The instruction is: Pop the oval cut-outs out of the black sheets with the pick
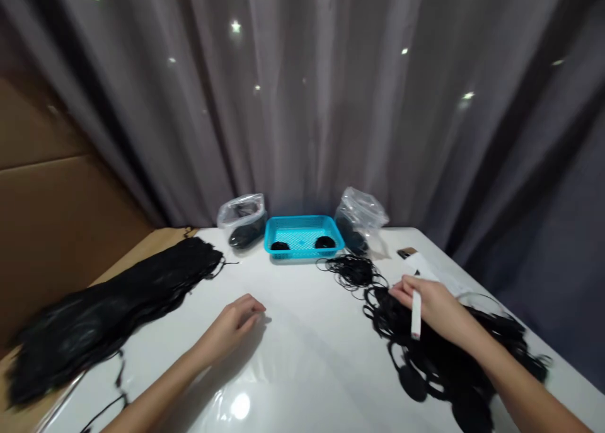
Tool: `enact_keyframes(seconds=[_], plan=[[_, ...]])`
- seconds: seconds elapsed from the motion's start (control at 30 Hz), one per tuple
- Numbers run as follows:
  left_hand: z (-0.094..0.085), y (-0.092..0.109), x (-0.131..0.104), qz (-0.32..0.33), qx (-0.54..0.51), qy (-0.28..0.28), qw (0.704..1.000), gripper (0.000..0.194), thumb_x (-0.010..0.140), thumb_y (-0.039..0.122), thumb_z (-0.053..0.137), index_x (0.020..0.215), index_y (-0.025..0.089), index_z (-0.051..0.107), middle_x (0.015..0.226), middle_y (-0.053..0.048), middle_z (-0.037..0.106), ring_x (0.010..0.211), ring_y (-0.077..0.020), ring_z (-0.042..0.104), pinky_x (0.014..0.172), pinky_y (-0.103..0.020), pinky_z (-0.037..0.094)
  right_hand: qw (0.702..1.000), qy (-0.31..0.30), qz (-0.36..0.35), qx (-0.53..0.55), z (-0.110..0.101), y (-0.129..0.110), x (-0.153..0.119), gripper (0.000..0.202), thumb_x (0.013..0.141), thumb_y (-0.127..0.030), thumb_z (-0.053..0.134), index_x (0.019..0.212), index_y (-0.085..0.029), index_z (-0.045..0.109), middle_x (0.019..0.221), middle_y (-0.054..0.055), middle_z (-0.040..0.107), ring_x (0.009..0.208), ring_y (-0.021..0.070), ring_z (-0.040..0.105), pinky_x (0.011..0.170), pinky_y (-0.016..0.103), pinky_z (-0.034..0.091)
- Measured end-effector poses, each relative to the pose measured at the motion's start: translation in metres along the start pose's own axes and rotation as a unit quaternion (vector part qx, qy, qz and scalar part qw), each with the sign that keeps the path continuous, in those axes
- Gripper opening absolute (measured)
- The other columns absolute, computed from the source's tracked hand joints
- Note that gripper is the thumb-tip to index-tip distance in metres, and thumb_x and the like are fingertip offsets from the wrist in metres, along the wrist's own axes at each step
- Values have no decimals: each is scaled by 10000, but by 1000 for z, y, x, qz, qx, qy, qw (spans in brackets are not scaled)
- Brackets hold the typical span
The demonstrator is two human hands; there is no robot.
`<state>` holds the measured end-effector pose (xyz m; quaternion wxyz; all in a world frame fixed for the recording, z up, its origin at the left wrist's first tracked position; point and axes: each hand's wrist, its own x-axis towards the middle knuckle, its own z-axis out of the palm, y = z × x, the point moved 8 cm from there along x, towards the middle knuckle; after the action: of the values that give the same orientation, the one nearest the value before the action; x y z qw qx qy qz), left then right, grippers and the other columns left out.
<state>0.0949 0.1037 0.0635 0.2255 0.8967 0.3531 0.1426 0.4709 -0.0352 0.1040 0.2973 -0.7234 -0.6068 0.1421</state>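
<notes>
My right hand [423,297] is closed around a slim white tool [416,316], which points down toward me. Its fingertips are over a tangled pile of black cords and flat black pieces [439,357] on the right; whether they also pinch a cord cannot be made out. My left hand [241,316] hovers just above or rests on the white table [302,363], left of the middle, fingers slightly curled and apart, holding nothing. A smaller bundle of thin black cords [352,270] lies behind the pile, near the blue basket [305,254].
The basket holds two black coils [325,242]. Clear plastic bags with black contents stand left [243,222] and right [362,219] of it. A long black bundle [113,300] lies at the left beside cardboard [66,212]. White paper [428,269] lies at the right.
</notes>
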Motion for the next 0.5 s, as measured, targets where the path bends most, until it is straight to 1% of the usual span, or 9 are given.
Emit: enact_keyframes(seconds=[0.07,0.13,0.2,0.23,0.27,0.3,0.37,0.43,0.5], plan=[[-26,-35,-20,-47,59,50,996,232,924,306,495,1031,242,691,1117,-79,677,1010,-260,648,906,-352,508,996,-67,-30,42,51,-24,1,389,913,-430,484,644,-243,273,682,48,653,614,196,557,610,334,426],[-58,-74,-45,-113,130,112,979,276,909,304,510,1095,202,687,1250,-148,625,1162,-336,586,1010,-463,449,988,-123,-65,63,97,-46,-3,338,910,-393,494,648,-234,352,670,33,627,612,186,546,599,318,410],[-90,-110,-70,-172,187,156,955,317,927,302,514,1161,155,668,1321,-203,581,1277,-390,504,1061,-559,387,979,-166,-100,61,134,-65,-9,295,923,-365,492,671,-223,438,673,25,612,630,184,550,609,308,401],[-103,-125,-81,-196,209,167,943,326,942,308,520,1184,137,658,1326,-220,575,1287,-396,496,1054,-579,390,975,-181,-115,57,148,-74,-11,285,934,-353,483,684,-218,462,685,25,613,647,186,557,621,306,401],[-114,-137,-90,-217,225,170,935,322,955,320,541,1188,129,654,1299,-217,591,1260,-384,524,1032,-576,416,971,-193,-129,55,159,-82,-14,279,945,-340,473,695,-216,471,709,28,621,671,188,565,638,305,405],[-123,-148,-96,-232,236,166,929,316,965,335,569,1194,132,647,1270,-192,611,1216,-353,562,1008,-555,450,967,-204,-140,54,169,-90,-16,276,952,-330,466,702,-214,469,738,33,631,696,191,573,656,305,409],[-136,-163,-102,-254,243,148,924,312,975,358,615,1212,156,627,1239,-125,629,1118,-275,622,951,-494,514,963,-217,-152,50,180,-102,-18,271,958,-321,465,709,-213,460,777,39,637,724,195,579,677,305,414],[-144,-171,-101,-264,236,128,926,317,979,364,629,1231,173,612,1242,-87,626,1063,-232,643,909,-448,548,961,-224,-156,48,186,-111,-19,268,958,-311,470,709,-214,450,791,40,634,734,197,580,685,305,416],[-149,-174,-98,-269,220,116,930,322,980,362,629,1237,169,610,1239,-87,627,1045,-234,651,884,-435,562,961,-225,-157,50,188,-117,-19,267,956,-299,475,706,-213,446,791,37,631,735,197,579,687,307,417]])
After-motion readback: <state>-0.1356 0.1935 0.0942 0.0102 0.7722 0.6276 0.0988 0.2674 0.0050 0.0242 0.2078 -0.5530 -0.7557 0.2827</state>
